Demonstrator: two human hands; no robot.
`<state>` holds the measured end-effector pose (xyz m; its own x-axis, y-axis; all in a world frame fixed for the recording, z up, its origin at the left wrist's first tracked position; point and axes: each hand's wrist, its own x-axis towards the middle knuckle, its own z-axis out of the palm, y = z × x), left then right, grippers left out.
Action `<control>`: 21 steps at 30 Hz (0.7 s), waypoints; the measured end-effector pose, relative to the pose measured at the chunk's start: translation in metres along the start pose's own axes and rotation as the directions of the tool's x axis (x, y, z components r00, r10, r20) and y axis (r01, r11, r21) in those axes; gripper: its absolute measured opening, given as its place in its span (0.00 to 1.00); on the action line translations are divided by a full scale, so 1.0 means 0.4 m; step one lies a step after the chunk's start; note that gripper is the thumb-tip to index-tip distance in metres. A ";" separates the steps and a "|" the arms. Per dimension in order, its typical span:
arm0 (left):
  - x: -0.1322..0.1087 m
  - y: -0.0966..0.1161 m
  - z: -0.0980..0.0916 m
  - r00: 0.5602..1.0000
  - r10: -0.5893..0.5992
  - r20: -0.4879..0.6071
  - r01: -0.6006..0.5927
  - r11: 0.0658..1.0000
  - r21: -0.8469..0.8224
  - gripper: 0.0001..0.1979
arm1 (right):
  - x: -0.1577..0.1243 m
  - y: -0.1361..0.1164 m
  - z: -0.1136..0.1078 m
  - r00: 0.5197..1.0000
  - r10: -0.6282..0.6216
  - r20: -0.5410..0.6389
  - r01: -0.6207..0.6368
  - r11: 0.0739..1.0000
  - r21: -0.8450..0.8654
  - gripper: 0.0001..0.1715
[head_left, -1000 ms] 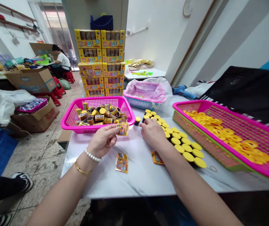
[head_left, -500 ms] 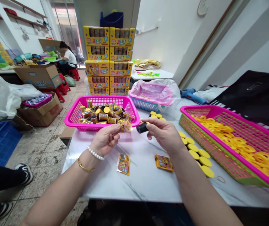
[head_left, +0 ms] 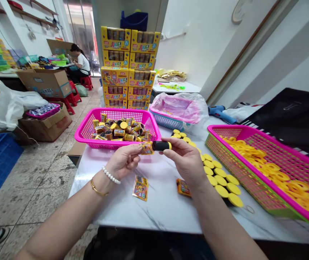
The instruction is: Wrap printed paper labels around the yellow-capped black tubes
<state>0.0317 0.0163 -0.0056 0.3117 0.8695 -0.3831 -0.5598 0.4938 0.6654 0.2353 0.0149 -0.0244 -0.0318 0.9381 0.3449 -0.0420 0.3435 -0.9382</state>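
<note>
Pinched in my left hand [head_left: 128, 157] is a small printed wrapper [head_left: 147, 148], held upright over the table. My right hand [head_left: 182, 155] grips a black cylinder [head_left: 160, 146] with a yellow end, lying sideways; its left end meets the wrapper's edge. Below my hands, flat on the white table, lie a printed wrapper [head_left: 140, 188] on the left and a small stack of wrappers [head_left: 183, 187] beside my right wrist. Rows of yellow-topped black cylinders [head_left: 220, 180] stand right of my right hand.
Behind my hands is a pink basket [head_left: 116, 144] of wrapped cylinders. At right sits a pink and green basket [head_left: 254, 173] of yellow rings. Yellow boxes [head_left: 115, 76] are stacked behind. A plastic-lined basket [head_left: 167, 120] and blue tool [head_left: 221, 113] are farther back; a person [head_left: 82, 65] sits beyond.
The black cylinder has turned level and moved left against the wrapper. My right hand shifted slightly left with it. The view has shifted a little, and the feet at left have moved back.
</note>
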 end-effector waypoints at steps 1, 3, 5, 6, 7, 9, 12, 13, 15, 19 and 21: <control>-0.001 0.001 0.001 1.000 0.000 -0.008 -0.001 1.000 -0.007 0.06 | 0.000 0.000 -0.001 1.000 -0.008 0.006 0.008 1.000 -0.021 0.24; -0.002 0.002 0.002 1.000 0.000 -0.020 -0.001 1.000 -0.020 0.07 | 0.000 -0.003 -0.002 0.999 -0.028 0.033 0.029 0.999 -0.045 0.22; -0.001 0.002 0.001 1.000 0.000 -0.018 -0.001 1.000 -0.022 0.06 | 0.000 -0.007 0.001 0.997 -0.053 0.061 0.057 0.996 -0.068 0.20; 0.001 0.002 0.000 1.000 -0.002 -0.012 0.002 1.000 -0.017 0.05 | -0.001 -0.008 0.004 0.996 -0.065 0.066 0.070 0.994 -0.087 0.19; 0.003 0.001 -0.002 1.000 -0.003 -0.002 0.003 1.000 -0.010 0.05 | -0.002 -0.009 0.006 0.995 -0.079 0.062 0.086 0.990 -0.109 0.19; 0.007 -0.002 -0.007 1.000 0.006 0.022 -0.006 1.000 -0.001 0.06 | -0.004 -0.008 0.010 0.993 -0.114 0.040 0.119 0.980 -0.162 0.16; 0.013 -0.009 -0.014 0.998 0.028 0.056 -0.029 0.999 0.021 0.06 | -0.011 -0.009 0.014 0.984 -0.178 0.028 0.180 0.955 -0.234 0.14; 0.015 -0.012 -0.016 0.997 0.034 0.064 -0.036 0.999 0.033 0.06 | -0.013 -0.010 0.015 0.980 -0.192 0.044 0.197 0.947 -0.254 0.14; 0.017 -0.016 -0.019 0.996 0.049 0.079 -0.054 0.997 0.061 0.06 | -0.019 -0.011 0.019 0.976 -0.201 0.085 0.217 0.935 -0.279 0.14; 0.019 -0.018 -0.022 0.985 0.126 0.115 -0.140 0.982 0.125 0.12 | -0.026 -0.004 0.033 0.981 -0.172 0.090 0.187 0.963 -0.195 0.14; 0.017 -0.018 -0.023 0.977 0.171 0.129 -0.192 0.965 0.177 0.16 | -0.027 0.002 0.040 0.988 -0.109 0.105 0.117 0.990 -0.076 0.14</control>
<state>0.0308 0.0188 -0.0191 0.3081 0.9346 -0.1779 -0.4641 0.3109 0.8295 0.2198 0.0045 -0.0283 -0.1321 0.8852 0.4460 0.0310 0.4534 -0.8908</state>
